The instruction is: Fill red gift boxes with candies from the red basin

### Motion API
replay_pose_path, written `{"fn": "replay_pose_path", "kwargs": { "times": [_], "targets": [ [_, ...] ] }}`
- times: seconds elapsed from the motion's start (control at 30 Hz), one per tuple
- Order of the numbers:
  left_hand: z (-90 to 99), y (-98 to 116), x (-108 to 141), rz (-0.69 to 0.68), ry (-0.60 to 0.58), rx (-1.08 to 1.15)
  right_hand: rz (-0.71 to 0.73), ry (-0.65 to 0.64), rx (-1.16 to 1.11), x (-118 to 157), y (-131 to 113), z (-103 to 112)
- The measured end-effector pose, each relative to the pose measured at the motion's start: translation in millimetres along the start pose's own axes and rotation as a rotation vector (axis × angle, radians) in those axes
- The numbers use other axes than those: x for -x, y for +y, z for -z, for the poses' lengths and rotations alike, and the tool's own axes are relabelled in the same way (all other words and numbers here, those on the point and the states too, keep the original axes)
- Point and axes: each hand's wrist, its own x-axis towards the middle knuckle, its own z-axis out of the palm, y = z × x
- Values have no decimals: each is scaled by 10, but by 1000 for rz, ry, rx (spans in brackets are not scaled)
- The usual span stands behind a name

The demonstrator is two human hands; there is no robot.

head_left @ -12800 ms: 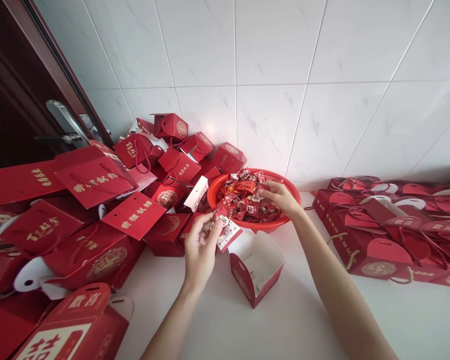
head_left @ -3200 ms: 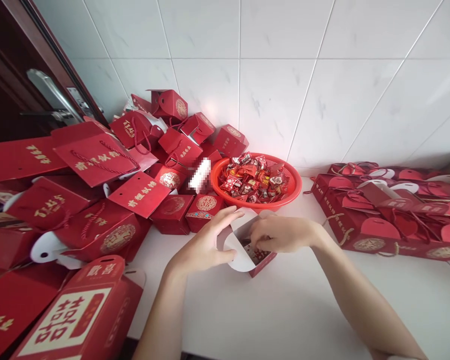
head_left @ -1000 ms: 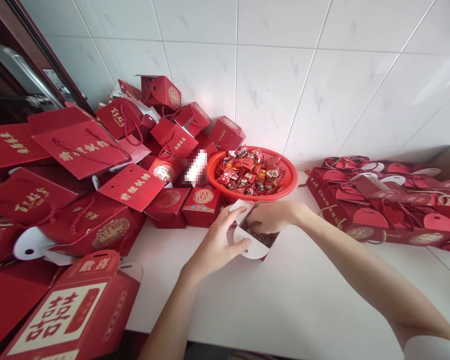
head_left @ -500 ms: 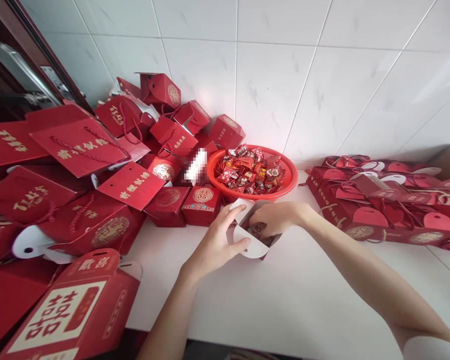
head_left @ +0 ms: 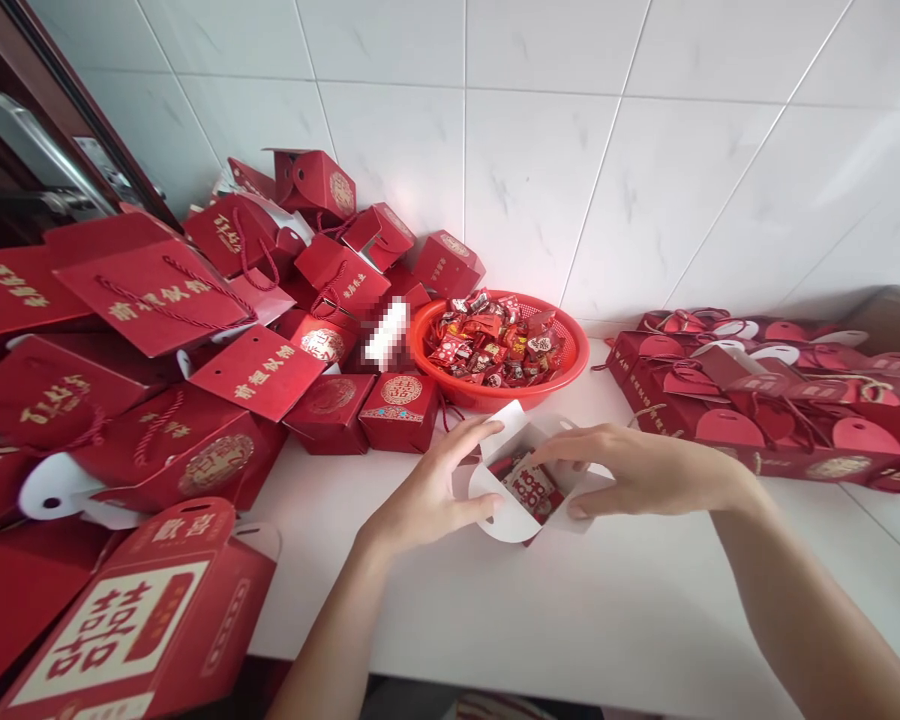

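Observation:
A small red gift box (head_left: 517,522) with white inner flaps stands unfolded on the table in front of me. Inside lies a red packet (head_left: 531,488) printed with a white double-happiness sign. My left hand (head_left: 439,490) holds the box from the left, thumb on the front flap and fingers at the back flap. Across from it, my right hand (head_left: 637,470) curves round the right flap, thumb in front and fingers at the back; some fingertips are hidden. Just behind the box, a red plastic basket (head_left: 576,372) holds many wrapped candies (head_left: 495,340).
Red gift boxes (head_left: 259,370) pile up on the left, some with rope handles. At the right, a row of red boxes (head_left: 765,430) sits against the tiled wall (head_left: 540,150). A door handle (head_left: 52,150) shows at the upper left. The white tabletop (head_left: 540,620) runs to its front edge.
My right hand has come up out of the box and moved right, onto its right flap. The packet inside now shows. My left hand stays at the left side.

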Motion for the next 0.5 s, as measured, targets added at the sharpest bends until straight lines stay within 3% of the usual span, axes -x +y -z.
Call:
{"fn": "replay_pose_path", "kwargs": {
  "times": [0.13, 0.27, 0.37, 0.5],
  "targets": [
    [-10, 0, 0, -13, -31, -9, 15, 203, -13, 177, 144, -208],
    [-16, -12, -5, 11, -33, -10, 27, 327, -2, 276, 204, -492],
    [-28, 14, -19, 9, -41, 6, 30, 366, 56, 318, 155, -610],
    [-81, 72, -48, -29, -51, 25, 21, 311, 192, 239, -24, -541]
  ]
}}
